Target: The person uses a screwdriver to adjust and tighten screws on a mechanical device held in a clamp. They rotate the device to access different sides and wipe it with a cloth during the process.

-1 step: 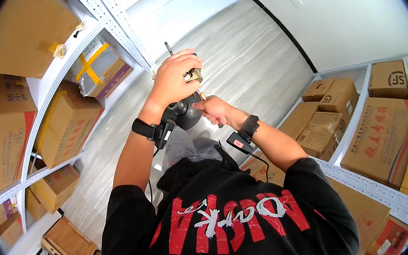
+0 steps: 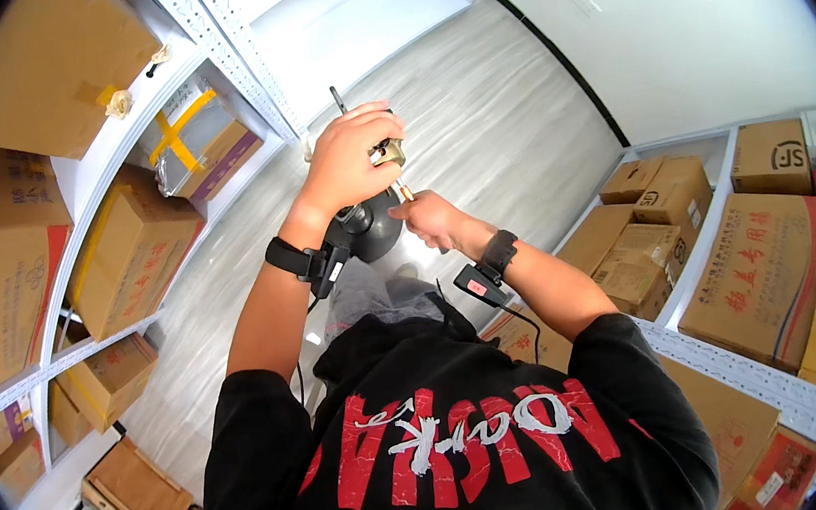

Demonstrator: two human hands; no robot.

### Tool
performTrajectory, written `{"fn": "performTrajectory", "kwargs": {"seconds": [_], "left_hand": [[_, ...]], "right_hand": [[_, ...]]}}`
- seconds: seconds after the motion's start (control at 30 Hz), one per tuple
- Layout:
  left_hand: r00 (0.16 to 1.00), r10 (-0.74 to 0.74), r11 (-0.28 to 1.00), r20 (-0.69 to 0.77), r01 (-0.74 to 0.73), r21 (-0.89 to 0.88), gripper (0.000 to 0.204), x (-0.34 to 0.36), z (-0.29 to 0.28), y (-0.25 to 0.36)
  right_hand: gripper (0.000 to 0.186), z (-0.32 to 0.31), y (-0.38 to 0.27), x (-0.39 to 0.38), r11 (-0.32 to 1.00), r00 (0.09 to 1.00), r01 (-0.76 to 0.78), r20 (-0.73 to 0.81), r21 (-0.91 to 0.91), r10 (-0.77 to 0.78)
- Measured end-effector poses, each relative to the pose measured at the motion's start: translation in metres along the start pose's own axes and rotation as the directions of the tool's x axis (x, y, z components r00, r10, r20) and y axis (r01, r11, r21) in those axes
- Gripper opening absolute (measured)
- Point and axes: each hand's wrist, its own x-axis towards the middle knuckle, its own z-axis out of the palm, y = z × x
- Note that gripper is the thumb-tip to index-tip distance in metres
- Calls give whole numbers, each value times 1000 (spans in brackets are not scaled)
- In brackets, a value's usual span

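Observation:
My left hand (image 2: 352,161) is closed around the top of a brass-coloured metal fitting (image 2: 388,149), and the palm hides most of it. A thin dark rod (image 2: 338,100) sticks out beyond my fingers. Below the fitting is a dark, rounded body (image 2: 377,230) with a black knob-like part (image 2: 356,219). My right hand (image 2: 432,220) is closed on a slim tool with a light shaft (image 2: 404,191), its tip reaching up to the fitting. The tool's kind does not show, since my fingers cover much of it.
White shelves (image 2: 95,160) with cardboard boxes (image 2: 131,251) stand on the left. More boxes (image 2: 758,280) fill low shelving on the right. Ahead are a white shelf board (image 2: 358,34) and a wall (image 2: 675,33). A brown box (image 2: 138,487) lies at lower left.

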Motion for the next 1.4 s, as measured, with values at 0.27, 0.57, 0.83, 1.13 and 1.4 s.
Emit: {"fn": "performTrajectory", "kwargs": {"seconds": [0.27,0.57,0.83,1.13,1.4], "left_hand": [[991,-29,998,-133,36,50,22,-3,4,0],[983,43,999,-179,-42,11,21,-11,-4,-16],[995,71,995,-70,-76,-66,22,-2,-5,-13],[997,70,995,34,-68,-67,23,7,-3,-11],[989,-16,1000,150,13,21,33,11,0,-8]], "right_hand": [[34,7,-7,11,932,935,-32,-341,-360,-99],[22,7,-8,-22,955,882,204,-383,-216,-275],[24,25,26,-49,891,887,454,-104,19,-450],[35,-11,59,-9,665,834,-25,382,747,-397],[30,-6,52,-1,808,887,242,216,537,-408]]}}
